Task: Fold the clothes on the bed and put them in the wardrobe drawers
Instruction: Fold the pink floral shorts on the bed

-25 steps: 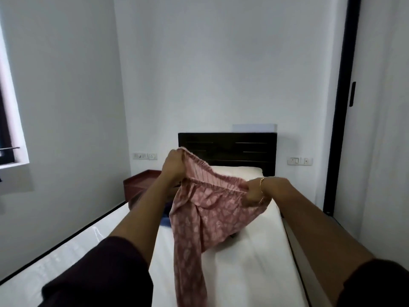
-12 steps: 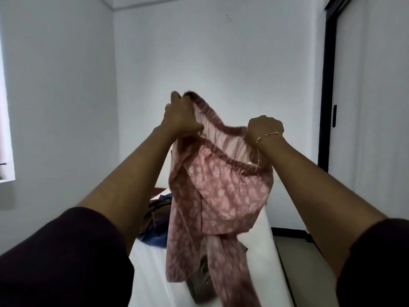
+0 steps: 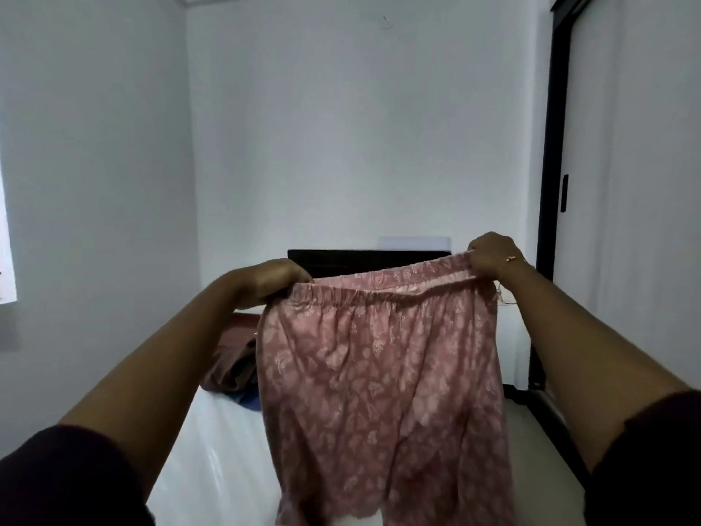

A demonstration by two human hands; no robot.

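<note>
Gripping pink trousers (image 3: 379, 373) waistband, both hands

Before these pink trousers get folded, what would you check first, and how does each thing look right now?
1. Left hand has a grip on the waistband: ok, fingers curled round its left end.
2. Right hand has a grip on the other end: ok.
3. Waistband of the pink patterned trousers stretched flat: ok, though the right end sits higher.
4. Legs hanging straight and untwisted: cannot tell, the bottom runs out of view.
5. Room on the bed to lay them down: ok, bare white sheet shows near the person.
6. Pile of other clothes kept out of the way: ok, it lies further up the bed.
</note>
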